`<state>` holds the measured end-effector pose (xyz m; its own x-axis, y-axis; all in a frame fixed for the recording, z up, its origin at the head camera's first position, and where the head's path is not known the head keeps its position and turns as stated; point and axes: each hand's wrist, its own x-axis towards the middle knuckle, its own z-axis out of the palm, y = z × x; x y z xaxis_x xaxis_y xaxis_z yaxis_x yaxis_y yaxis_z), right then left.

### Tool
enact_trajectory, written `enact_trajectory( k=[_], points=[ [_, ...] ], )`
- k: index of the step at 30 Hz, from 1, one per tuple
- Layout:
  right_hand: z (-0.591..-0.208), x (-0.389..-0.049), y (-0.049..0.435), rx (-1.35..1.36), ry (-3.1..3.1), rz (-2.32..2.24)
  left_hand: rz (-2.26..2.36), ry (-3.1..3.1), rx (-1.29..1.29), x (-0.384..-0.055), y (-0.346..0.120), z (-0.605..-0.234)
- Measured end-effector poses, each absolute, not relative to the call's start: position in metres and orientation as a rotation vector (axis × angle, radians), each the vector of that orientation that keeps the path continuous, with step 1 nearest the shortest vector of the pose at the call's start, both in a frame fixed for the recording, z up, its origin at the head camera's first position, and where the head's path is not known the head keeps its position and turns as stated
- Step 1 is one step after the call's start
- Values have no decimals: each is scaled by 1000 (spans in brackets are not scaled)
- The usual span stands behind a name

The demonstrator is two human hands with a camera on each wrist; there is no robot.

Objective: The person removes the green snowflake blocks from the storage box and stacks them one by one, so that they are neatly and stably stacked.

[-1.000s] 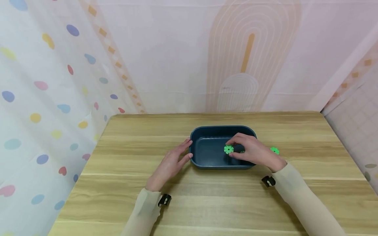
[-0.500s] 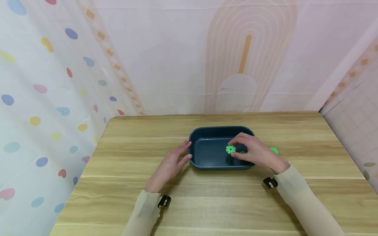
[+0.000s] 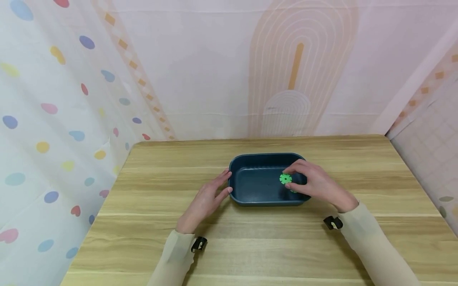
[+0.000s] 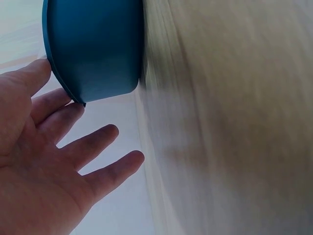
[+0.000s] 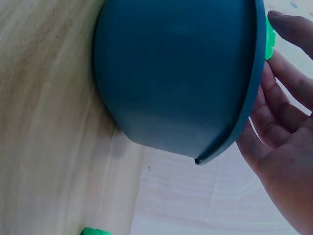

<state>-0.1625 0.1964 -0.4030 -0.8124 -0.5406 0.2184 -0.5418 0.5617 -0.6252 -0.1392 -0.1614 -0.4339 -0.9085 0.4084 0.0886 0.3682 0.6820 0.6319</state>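
A dark blue oblong tub with rounded corners [image 3: 257, 186] stands on the wooden table. At its left end my left hand [image 3: 205, 198] touches the rim with fingertips and thumb, the fingers loosely extended; the left wrist view shows them at the tub's edge [image 4: 95, 54]. Over the tub's right part, my right hand [image 3: 315, 182] pinches a bright green notched plastic disc [image 3: 285, 178] between thumb and index finger. Below the thumb, a bit of another green piece [image 3: 293, 191] shows inside the tub, mostly hidden. In the right wrist view the pinched disc [image 5: 270, 39] peeks over the rim.
A further green piece [image 5: 95, 231] lies on the table outside the tub, at the bottom of the right wrist view; the right hand hides it in the head view. The table [image 3: 250, 246] ends at a patterned curtain [image 3: 207, 79] behind.
My right hand has shifted a little to the right with the pinched disc, now covering the green piece on the table right of the tub. My left hand stays at the rim.
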Motion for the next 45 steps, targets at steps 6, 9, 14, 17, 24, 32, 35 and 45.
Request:
enact_trajectory(
  k=[6,9,14,17,24,32,35,45],
  points=[
    [-401,-161,203,939,-2746,1094,1048,2820,645,-140,-161,-435],
    [-400,-160,207,927,-2734,1070,1053,2827,651,-141,-160,-435],
    [-398,-159,213,909,-2724,1038,1050,2833,660,-142,-159,-434],
    [-396,-158,216,898,-2723,1033,1041,2833,658,-142,-159,-434],
    [-394,-155,223,864,-2710,1001,1035,2830,656,-143,-159,-434],
    [-395,-154,233,820,-2682,987,1037,2824,644,-143,-159,-434],
    [-394,-153,237,812,-2669,973,1033,2827,648,-143,-159,-434],
    [-395,-153,249,805,-2628,909,1036,2830,653,-143,-158,-434]
  ],
)
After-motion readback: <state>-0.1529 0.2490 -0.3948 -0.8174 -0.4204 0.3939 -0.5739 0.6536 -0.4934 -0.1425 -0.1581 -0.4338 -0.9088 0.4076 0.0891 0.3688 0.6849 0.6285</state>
